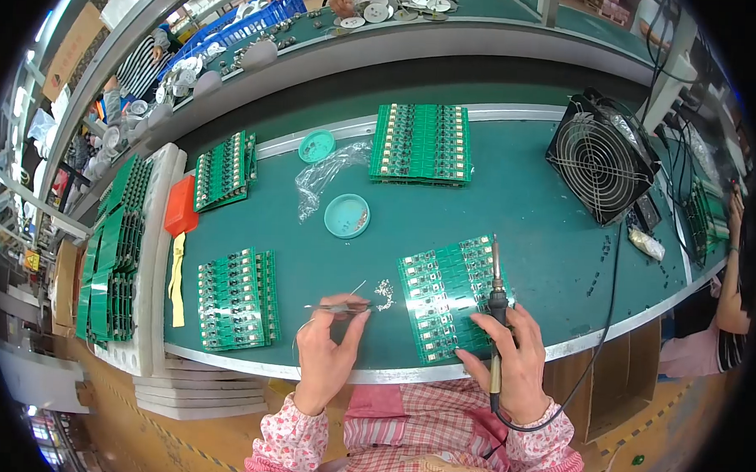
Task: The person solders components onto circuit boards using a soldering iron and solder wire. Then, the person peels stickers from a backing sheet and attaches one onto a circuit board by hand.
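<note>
My left hand [327, 351] pinches metal tweezers [342, 307] just left of a small pile of tiny white parts [383, 294]. A thin wire-like strand runs by these fingers. In my right hand [511, 357] is a soldering iron [497, 303], its tip pointing away from me and its cable trailing right. The iron lies over the right side of a green circuit board panel [442, 301], and my right fingers touch the panel's lower right edge. A round teal dish [347, 216] with small parts stands beyond the pile.
Stacked green panels [421, 143] lie at the back, with more [236, 300] at the left. A black fan [601, 156] stands back right. An orange box [181, 206], yellow strip [177, 279], plastic bag [326, 176] and second dish [317, 146] are around. Other people's arms show at the edges.
</note>
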Tool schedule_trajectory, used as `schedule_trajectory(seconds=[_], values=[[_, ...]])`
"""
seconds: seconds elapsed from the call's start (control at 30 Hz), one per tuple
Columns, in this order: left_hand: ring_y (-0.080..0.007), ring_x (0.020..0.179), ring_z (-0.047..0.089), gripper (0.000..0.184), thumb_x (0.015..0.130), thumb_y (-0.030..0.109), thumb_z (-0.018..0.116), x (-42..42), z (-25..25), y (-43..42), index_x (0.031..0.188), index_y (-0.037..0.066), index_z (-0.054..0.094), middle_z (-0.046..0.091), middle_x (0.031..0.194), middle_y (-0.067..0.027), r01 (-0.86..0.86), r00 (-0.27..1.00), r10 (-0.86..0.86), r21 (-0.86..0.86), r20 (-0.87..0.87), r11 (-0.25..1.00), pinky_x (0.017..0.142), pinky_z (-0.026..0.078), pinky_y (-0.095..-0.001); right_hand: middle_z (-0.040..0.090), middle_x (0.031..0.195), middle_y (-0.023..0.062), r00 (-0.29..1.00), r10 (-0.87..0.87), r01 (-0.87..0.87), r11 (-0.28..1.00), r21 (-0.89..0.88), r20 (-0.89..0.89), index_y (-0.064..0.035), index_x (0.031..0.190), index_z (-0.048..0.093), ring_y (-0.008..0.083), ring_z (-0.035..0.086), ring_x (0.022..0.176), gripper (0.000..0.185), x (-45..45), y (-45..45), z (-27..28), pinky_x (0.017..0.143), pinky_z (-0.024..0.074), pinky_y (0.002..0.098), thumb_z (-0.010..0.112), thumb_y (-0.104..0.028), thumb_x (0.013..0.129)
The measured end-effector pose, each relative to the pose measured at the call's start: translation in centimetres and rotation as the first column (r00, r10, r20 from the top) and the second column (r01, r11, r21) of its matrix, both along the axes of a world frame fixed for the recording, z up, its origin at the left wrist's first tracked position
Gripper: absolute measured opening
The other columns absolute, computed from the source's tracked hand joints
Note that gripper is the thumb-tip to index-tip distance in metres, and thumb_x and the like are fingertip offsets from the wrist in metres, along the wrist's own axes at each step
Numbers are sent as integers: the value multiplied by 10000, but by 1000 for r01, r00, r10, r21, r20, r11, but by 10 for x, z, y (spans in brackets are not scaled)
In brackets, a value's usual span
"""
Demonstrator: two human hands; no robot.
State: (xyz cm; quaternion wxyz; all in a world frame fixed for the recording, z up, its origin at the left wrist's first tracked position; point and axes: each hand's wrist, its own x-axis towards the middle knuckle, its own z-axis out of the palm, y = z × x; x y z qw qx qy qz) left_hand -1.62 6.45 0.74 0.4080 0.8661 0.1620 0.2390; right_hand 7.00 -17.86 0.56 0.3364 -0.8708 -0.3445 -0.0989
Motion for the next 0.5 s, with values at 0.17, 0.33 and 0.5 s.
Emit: schedule_trajectory(seconds=[0.17, 0.33, 0.5], values=[[-155, 858, 689, 168, 898, -27, 709, 0, 1, 0, 1061, -12, 671, 735, 987, -90, -22, 999, 22, 14, -32, 1000, 785, 525, -269, 575, 1144, 178, 1000, -9, 9, 1000, -5, -15, -130, 1254, 657, 364, 595, 1073, 562, 0, 1, -1, 1041, 465, 537, 869, -215, 740], [-157, 852, 684, 149, 902, -15, 711, 1, -1, 3, 1048, -7, 685, 733, 978, -73, 23, 999, -21, 61, -31, 998, 785, 522, -275, 579, 1140, 183, 1000, -14, 14, 1000, -16, -8, -137, 1251, 661, 369, 595, 1066, 566, -1, 2, -3, 1038, 465, 537, 873, -226, 734], [-237, 886, 690, 133, 885, 17, 719, 2, 3, 1, 1013, 49, 738, 736, 1020, -75, -28, 997, 27, -22, -78, 999, 807, 512, -329, 585, 1140, 190, 1000, -20, 19, 999, -30, -7, -138, 1248, 663, 370, 598, 1068, 568, -1, 2, -3, 1033, 469, 540, 875, -233, 730]])
